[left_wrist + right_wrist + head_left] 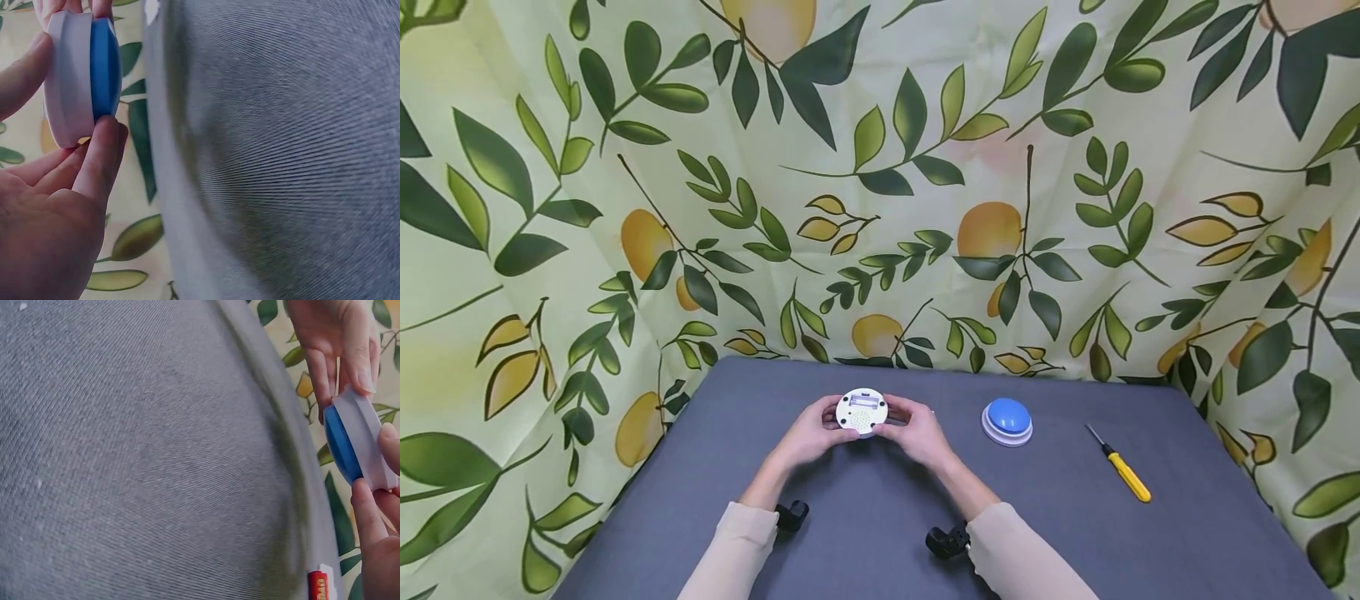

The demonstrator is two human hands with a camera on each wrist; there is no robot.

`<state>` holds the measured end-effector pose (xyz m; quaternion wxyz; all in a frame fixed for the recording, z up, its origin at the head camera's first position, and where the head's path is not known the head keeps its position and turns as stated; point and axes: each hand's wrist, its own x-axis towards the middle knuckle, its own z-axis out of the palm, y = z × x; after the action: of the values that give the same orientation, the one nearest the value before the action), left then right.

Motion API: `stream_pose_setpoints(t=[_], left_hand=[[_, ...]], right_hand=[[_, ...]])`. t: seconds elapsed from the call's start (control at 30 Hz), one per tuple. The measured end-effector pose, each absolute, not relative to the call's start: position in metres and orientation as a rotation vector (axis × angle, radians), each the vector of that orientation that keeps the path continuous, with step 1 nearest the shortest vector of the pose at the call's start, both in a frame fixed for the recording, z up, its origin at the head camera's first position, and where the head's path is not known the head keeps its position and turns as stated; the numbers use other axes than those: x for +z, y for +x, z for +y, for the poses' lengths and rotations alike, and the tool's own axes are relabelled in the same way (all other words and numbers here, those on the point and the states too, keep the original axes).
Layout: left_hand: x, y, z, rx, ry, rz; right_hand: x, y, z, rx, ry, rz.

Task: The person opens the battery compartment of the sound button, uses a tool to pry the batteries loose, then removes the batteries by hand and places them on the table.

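Above the dark grey table, both hands hold a round push button with a white base (861, 422), its underside turned toward the head camera. That underside shows a rectangular recess (864, 402), small holes and several dark spots near the rim. Its blue dome (106, 69) faces away, seen edge-on in the wrist views. At the left side my left hand (811, 432) grips the rim between thumb and fingers. On the opposite side my right hand (919, 432) pinches the rim likewise, its fingertip at the dome's edge in the right wrist view.
A second blue button (1008, 417) on a white base sits dome up, right of the hands. Farther right lies a yellow-handled screwdriver (1127, 477). A small red item (319, 585) with pale lettering shows in the right wrist view. Patterned cloth (917, 275) hangs behind the table (865, 533).
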<state>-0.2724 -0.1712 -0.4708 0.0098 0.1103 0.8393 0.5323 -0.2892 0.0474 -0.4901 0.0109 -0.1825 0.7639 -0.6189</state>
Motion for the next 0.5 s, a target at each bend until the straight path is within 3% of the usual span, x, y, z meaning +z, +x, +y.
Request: stream_pose_setpoints(t=[0.5], left_hand=[[-0.489,-0.287,-0.166,1.603,0.29,2.66]], right_hand=[[-0.508,-0.298,0.047,-1.914,-0.482,2.411]])
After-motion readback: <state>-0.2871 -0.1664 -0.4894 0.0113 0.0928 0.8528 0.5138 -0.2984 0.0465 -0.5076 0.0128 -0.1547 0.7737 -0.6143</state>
